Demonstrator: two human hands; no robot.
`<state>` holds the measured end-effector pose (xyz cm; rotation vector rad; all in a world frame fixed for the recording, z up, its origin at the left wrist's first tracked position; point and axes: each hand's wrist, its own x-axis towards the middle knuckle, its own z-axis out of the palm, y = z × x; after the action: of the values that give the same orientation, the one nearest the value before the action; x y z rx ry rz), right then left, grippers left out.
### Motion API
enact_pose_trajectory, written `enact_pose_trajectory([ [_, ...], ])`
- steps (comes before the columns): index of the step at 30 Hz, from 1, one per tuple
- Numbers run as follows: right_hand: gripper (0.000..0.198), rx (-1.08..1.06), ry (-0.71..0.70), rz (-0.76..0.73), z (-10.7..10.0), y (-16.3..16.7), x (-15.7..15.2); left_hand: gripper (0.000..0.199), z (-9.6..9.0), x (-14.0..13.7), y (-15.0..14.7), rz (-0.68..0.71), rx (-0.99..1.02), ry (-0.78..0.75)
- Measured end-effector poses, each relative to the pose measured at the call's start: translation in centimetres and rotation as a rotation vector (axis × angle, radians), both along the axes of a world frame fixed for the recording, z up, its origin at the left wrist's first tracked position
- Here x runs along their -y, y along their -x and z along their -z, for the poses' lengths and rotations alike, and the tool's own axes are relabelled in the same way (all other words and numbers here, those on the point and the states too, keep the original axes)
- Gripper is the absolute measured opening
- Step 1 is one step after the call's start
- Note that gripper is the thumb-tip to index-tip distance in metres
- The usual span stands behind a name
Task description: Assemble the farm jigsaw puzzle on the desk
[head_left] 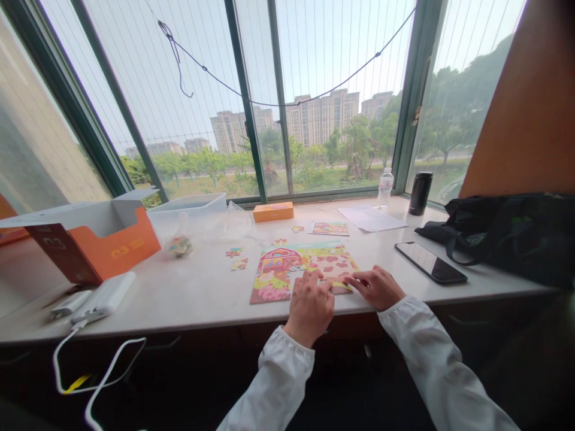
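A farm-scene jigsaw puzzle (275,278) with a red barn and a spotted cow pattern lies flat near the table's front edge. Several gaps show near its middle. My left hand (311,308) rests on its lower middle, fingers bent but apart, covering part of the picture. At the puzzle's lower right, my right hand (376,287) has its thumb and fingers drawn together; whatever lies between the fingertips is hidden. Loose puzzle pieces (239,264) lie left of the puzzle, and another piece (297,228) lies behind it. A small picture card (330,228) sits farther back.
An orange box (130,239), clear plastic bin (193,203), bag of pieces (181,246) and white power bank (104,297) with a cable stand left. Behind are a small orange box (273,211), paper (372,219) and bottle (385,187). Right: black tumbler (420,193), phone (429,261), black bag (512,233).
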<state>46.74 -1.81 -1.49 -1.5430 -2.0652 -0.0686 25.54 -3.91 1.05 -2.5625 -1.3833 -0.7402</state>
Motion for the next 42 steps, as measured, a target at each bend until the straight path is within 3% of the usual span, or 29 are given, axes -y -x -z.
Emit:
enact_pose_trajectory([
  [6, 0.052, -0.167, 0.082, -0.038, 0.1, -0.5, -0.4, 0.021, -0.5, -0.2, -0.5, -0.001, -0.014, 0.015],
  [9, 0.058, -0.321, 0.035, -0.065, 0.2, -1.1, -0.6, 0.023, -0.6, -0.2, -0.5, -0.009, 0.013, 0.013],
  [13, 0.061, -0.448, -0.025, 0.016, -0.2, -1.6, -0.4, 0.04, -0.9, -0.3, 0.8, -0.063, 0.094, -0.027],
  [17, 0.061, -0.473, 0.0, 0.011, -0.6, -1.6, -0.2, 0.044, -2.2, -1.5, 4.7, -0.161, 0.15, -0.085],
  [22, 0.062, -0.467, 0.007, -0.001, -0.5, -1.6, -0.3, 0.038, -4.0, -4.4, 12.1, -0.329, 0.168, -0.134],
  [26, 0.062, -0.501, 0.038, -0.015, -0.4, -1.7, -0.5, 0.036, -4.5, -6.4, 17.6, -0.43, 0.141, -0.139],
  [34, 0.063, -0.481, 0.064, 0.003, 0.1, -1.9, -0.7, 0.035, -3.7, -11.3, 24.4, -0.504, 0.083, -0.006],
  [42, 0.058, -0.42, 0.07, 0.017, 0.7, -1.7, -0.6, 0.035, 0.1, -12.8, 24.7, -0.398, 0.006, 0.1],
])
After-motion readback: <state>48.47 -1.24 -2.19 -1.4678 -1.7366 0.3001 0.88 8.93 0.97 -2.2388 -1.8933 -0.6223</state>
